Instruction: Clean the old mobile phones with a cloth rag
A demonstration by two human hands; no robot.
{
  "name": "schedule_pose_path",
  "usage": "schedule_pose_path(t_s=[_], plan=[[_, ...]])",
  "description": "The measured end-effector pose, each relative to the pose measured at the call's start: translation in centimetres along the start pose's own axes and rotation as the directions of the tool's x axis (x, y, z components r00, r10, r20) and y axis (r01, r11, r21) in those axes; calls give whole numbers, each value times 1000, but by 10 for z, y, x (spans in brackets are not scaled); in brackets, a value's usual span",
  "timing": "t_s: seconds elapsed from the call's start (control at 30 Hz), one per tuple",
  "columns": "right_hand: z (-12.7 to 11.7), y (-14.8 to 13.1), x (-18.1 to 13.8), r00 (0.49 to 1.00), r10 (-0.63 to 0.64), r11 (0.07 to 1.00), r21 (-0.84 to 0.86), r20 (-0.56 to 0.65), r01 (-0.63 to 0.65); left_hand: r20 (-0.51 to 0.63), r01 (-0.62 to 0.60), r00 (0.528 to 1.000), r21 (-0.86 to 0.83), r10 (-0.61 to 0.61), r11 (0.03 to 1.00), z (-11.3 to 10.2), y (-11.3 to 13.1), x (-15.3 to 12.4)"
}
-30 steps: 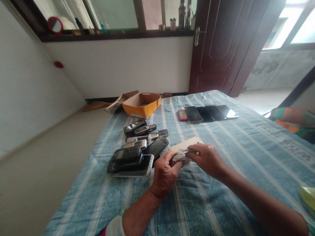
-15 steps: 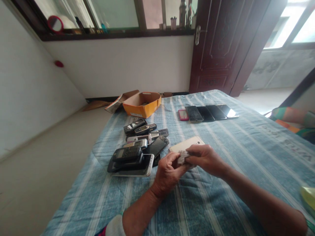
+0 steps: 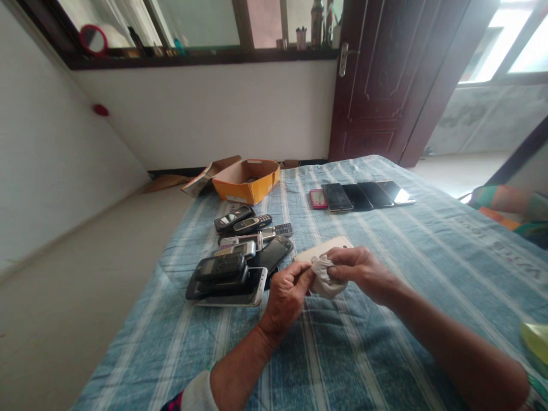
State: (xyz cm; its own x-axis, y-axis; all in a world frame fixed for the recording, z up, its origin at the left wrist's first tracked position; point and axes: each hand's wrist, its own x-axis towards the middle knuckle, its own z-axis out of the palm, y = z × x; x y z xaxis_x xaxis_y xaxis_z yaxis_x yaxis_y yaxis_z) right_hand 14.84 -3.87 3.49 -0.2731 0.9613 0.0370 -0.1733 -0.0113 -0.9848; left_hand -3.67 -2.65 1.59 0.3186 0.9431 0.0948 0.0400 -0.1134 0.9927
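My left hand [image 3: 286,297] is closed on the near end of a white smartphone [image 3: 322,249], which lies flat just above the striped blue cloth [image 3: 428,274]. My right hand [image 3: 358,268] is closed on a crumpled white wipe [image 3: 324,278] and presses it against the phone's near part. Both hands meet over the middle of the cloth. To the left of them lies a pile of several old phones [image 3: 240,257].
A row of several dark smartphones [image 3: 363,196] with a small pink phone [image 3: 318,198] lies at the far side. An open orange cardboard box [image 3: 247,180] stands at the far left corner. A dark wooden door [image 3: 385,80] is behind. A yellow-green object [image 3: 535,342] shows at the right edge.
The white wipe has come out from between my hands and now hangs bunched below my right fingers. The phone has tilted slightly; my hands have barely shifted.
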Motion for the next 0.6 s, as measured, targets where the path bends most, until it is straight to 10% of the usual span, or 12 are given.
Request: schedule_pose_path(t_s=[0.6], plan=[[9,9,1,996,39,988,153,-86,-25,-44,28,998,-129,-34,991,3,4,1]])
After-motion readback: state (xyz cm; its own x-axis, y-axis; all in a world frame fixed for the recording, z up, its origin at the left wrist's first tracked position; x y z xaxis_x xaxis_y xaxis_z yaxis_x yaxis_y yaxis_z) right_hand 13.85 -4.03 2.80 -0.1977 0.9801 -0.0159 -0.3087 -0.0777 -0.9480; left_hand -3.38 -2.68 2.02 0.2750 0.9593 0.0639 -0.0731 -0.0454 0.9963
